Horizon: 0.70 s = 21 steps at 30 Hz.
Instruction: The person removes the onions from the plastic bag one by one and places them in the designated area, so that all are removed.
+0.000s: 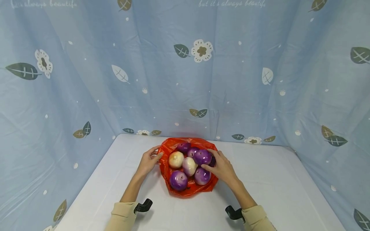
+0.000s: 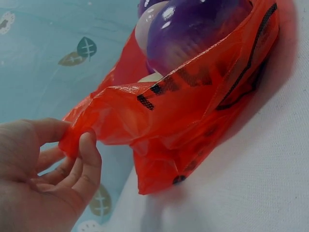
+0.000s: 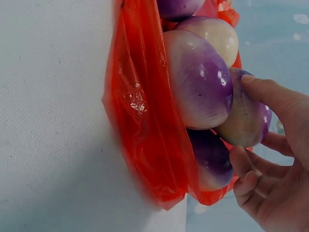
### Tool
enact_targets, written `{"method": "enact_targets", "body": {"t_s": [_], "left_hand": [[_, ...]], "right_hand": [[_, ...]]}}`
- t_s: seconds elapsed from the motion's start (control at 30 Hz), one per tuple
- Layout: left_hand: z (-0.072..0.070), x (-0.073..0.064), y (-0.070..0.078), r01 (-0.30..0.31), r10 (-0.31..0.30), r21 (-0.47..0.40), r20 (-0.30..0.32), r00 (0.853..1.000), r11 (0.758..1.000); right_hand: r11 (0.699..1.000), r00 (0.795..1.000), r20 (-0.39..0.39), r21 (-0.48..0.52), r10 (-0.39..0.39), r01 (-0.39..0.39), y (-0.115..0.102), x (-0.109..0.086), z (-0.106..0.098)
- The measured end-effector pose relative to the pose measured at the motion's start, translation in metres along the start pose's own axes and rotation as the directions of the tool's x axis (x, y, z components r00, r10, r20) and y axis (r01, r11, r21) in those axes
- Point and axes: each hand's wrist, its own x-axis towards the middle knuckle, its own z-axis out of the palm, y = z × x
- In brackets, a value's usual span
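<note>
A red plastic bag [image 1: 164,173] lies spread open on the white table, holding several glossy, round, purple-and-white fruits or vegetables, such as one purple piece [image 1: 178,180] at its near side. At the bag's left rim, my left hand [image 1: 148,163] pinches the plastic between thumb and fingers, as the left wrist view also shows. My right hand [image 1: 222,167] reaches over the right rim and grips a mostly purple round piece [image 3: 247,108], thumb on one side and fingers on the other. This piece sits over the others in the head view. Paler pieces [image 1: 176,159] sit left of it.
The white-covered table [image 1: 260,183] extends to both sides of the bag. Behind it and along both sides hangs a blue curtain [image 1: 162,80] with leaf and flower prints. Black wrist mounts [image 1: 143,205] stick out from both sleeves.
</note>
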Motion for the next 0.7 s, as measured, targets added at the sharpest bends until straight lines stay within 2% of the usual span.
{"method": "enact_targets", "body": {"t_s": [0.3,0.5,0.7], "left_hand": [[-0.0012,-0.0001,0.0022,0.007,-0.007,-0.022,0.010,1.000,1.000],[-0.0006,0.0012,-0.0001,-0.002,0.002,-0.007,-0.003,1.000,1.000],[-0.0004,0.0012,0.0003,0.016,-0.016,-0.004,-0.005,1.000,1.000]], "right_hand": [[1.000,1.000,0.002,0.011,0.000,0.000,-0.0004,0.0000,-0.0005],[1.000,1.000,-0.010,0.004,-0.006,0.006,0.0011,-0.0001,0.0013],[1.000,1.000,-0.024,0.000,-0.013,0.013,0.0024,-0.0008,0.0022]]}}
